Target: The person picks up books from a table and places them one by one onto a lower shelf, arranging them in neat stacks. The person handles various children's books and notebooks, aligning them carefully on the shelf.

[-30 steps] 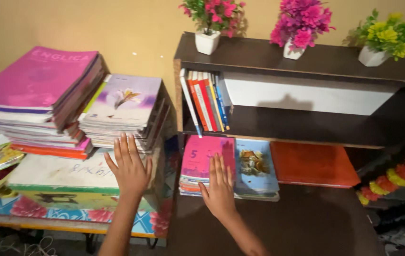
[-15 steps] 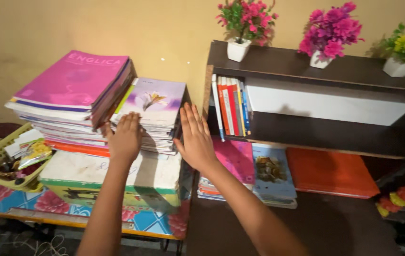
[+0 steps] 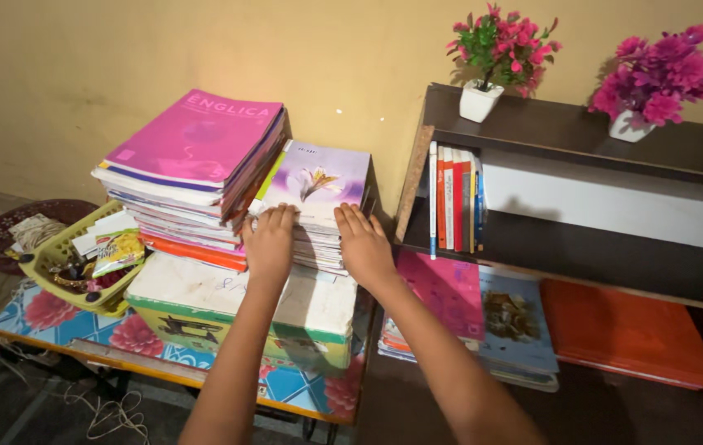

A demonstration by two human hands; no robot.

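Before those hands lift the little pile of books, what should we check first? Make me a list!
1. Both hands on the pile: left hand and right hand press the front of the flower-cover stack. Ok.
2. Grip under the stack: cannot tell.
3. Bigger pink-topped stack leans against it: not ok, may slip.
4. Stack sits flat on the box: ok.
5. Free shelf room beside the upright books: ok.

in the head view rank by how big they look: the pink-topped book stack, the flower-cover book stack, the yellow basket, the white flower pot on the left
1. Tall pink-topped book stack
2. Shorter flower-cover book stack, both hands on its front
3. Yellow plastic basket, though it is cluttered and nearer the camera, so this is unsure against the second
4. Small white flower pot
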